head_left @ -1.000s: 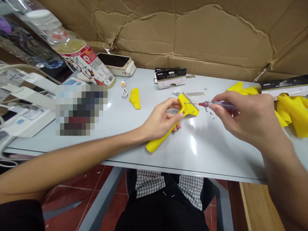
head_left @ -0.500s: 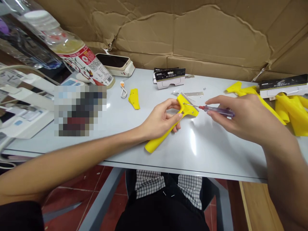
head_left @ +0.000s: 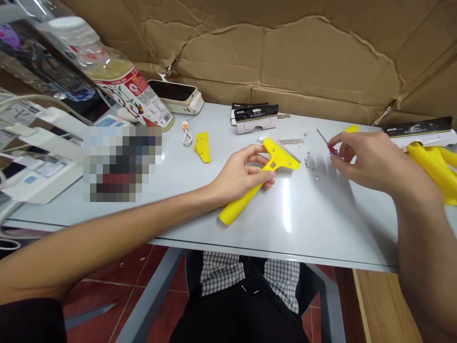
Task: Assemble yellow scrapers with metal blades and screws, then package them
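My left hand (head_left: 246,174) is closed round the neck of a yellow scraper (head_left: 243,202), whose wide head with two screws and a metal blade edge points to the upper right. My right hand (head_left: 360,157) grips a screwdriver (head_left: 333,151) by its handle, its thin tip pointing up and left, apart from the scraper. Between the scraper head and my right hand, several small screws (head_left: 307,159) lie scattered on the table. A thin metal blade (head_left: 291,141) rests behind the scraper head.
On the grey-white table (head_left: 200,214) are a yellow plate (head_left: 203,147), a white cord loop (head_left: 186,133) and black-and-white packages (head_left: 256,119). More yellow parts (head_left: 433,166) lie at the right. A bottle (head_left: 143,95), a phone (head_left: 173,90) and white power strips (head_left: 46,183) stand left. Cardboard (head_left: 285,57) rises behind.
My right hand has pulled the screwdriver off the scraper's screw and moved it right, its tip now turned upward. The small screws on the table have come into view. My left hand still holds the scraper.
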`<action>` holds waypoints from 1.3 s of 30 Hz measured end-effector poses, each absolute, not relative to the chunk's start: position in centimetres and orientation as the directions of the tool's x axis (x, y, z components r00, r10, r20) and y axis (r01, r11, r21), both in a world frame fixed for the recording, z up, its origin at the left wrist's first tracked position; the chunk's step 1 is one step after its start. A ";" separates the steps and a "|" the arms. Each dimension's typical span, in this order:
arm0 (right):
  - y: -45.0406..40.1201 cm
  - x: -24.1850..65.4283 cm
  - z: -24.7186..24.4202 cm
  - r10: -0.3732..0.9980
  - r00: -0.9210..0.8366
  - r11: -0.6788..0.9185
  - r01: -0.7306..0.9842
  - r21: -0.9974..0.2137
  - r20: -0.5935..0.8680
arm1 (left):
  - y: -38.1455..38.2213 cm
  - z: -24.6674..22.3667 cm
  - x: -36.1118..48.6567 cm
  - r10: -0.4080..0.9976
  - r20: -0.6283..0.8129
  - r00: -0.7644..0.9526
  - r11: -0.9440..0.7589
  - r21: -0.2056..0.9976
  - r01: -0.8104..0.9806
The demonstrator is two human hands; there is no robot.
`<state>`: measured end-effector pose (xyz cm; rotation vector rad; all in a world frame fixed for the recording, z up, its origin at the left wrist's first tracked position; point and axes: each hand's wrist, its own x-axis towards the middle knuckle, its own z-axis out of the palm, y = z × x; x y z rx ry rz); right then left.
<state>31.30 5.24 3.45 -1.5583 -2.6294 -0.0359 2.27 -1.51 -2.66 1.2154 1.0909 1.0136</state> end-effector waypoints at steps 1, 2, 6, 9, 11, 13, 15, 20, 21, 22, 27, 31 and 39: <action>5.7 31.6 3.2 0.906 -0.423 0.423 0.906 0.006 0.030 | -1.5 -2.7 2.2 0.981 -0.066 0.184 0.069 0.998 -0.013; 6.1 31.8 2.9 0.927 -0.375 0.375 0.927 0.022 -0.019 | -1.4 -2.8 2.2 0.984 -0.042 0.175 0.045 0.999 -0.013; 7.6 32.5 1.6 0.936 -0.318 0.322 0.947 0.000 -0.148 | -1.2 -3.0 2.0 0.989 0.040 0.139 -0.038 0.999 -0.013; 8.4 32.8 0.9 0.935 -0.317 0.318 0.948 -0.016 -0.160 | -1.2 -3.1 1.9 0.990 0.045 0.134 -0.045 0.999 -0.004; 8.6 33.0 0.7 0.934 -0.318 0.317 0.948 -0.032 -0.161 | -1.2 -3.0 1.9 0.990 0.044 0.131 -0.044 0.999 -0.006; 8.8 33.2 0.6 0.930 -0.329 0.326 0.944 -0.042 -0.167 | -1.2 -3.0 1.9 0.992 0.048 0.118 -0.047 0.999 -0.004; 8.8 33.3 0.6 0.925 -0.343 0.341 0.939 -0.042 -0.162 | -1.2 -3.0 1.9 0.993 0.049 0.107 -0.050 0.999 0.004; 8.8 33.3 0.5 0.920 -0.362 0.360 0.932 -0.045 -0.149 | -1.1 -2.9 1.9 0.994 0.035 0.106 -0.037 0.999 0.011; 8.7 33.4 0.5 0.916 -0.373 0.370 0.928 -0.050 -0.147 | -1.2 -2.9 1.9 0.994 0.034 0.107 -0.035 0.999 0.009; 8.7 33.4 0.4 0.913 -0.384 0.380 0.923 -0.054 -0.138 | -1.2 -2.8 1.9 0.993 0.033 0.110 -0.034 0.999 0.007; 8.8 33.4 0.3 0.915 -0.379 0.374 0.926 -0.056 -0.137 | -1.3 -2.8 2.0 0.993 0.014 0.119 -0.011 1.000 -0.021; 8.7 33.2 0.4 0.917 -0.375 0.370 0.927 -0.060 -0.135 | -1.1 -2.7 2.0 0.994 -0.047 0.097 0.058 0.992 -0.114; 8.6 32.9 0.6 0.920 -0.355 0.348 0.935 -0.067 -0.168 | -0.5 -2.3 1.7 0.984 -0.147 0.100 0.174 0.908 -0.381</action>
